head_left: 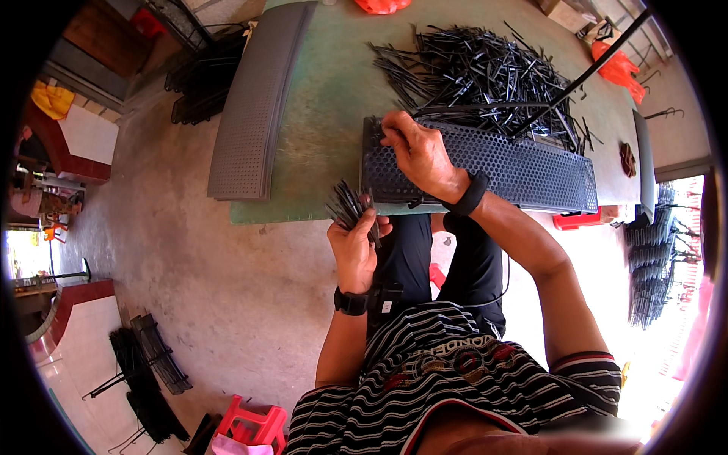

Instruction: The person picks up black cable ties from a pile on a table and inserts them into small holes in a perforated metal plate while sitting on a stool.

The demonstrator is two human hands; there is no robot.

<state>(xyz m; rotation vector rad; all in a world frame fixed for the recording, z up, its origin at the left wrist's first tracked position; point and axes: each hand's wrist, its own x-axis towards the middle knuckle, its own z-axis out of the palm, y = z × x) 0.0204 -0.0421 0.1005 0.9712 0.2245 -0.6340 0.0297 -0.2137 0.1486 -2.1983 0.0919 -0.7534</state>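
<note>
My left hand [355, 246] is closed around a bunch of thin black strips [348, 205], just off the near edge of the green table. In front of me a long black panel [508, 171], perforated with round holes, lies along that edge. My right hand [425, 152] is over the panel's left end, fingers curled into a pinch; whatever is between the fingertips is too small to make out. Behind the panel a large loose heap of similar black strips [485, 76] is spread on the table.
Grey perforated sheets [246, 114] are stacked along the left of the green table [322, 129]. A thin black rod [584, 76] slants across the upper right. An orange-red bag [618, 72] is at the far right. A pink-red stool [254, 425] stands on the floor at lower left, near black racks [144, 379].
</note>
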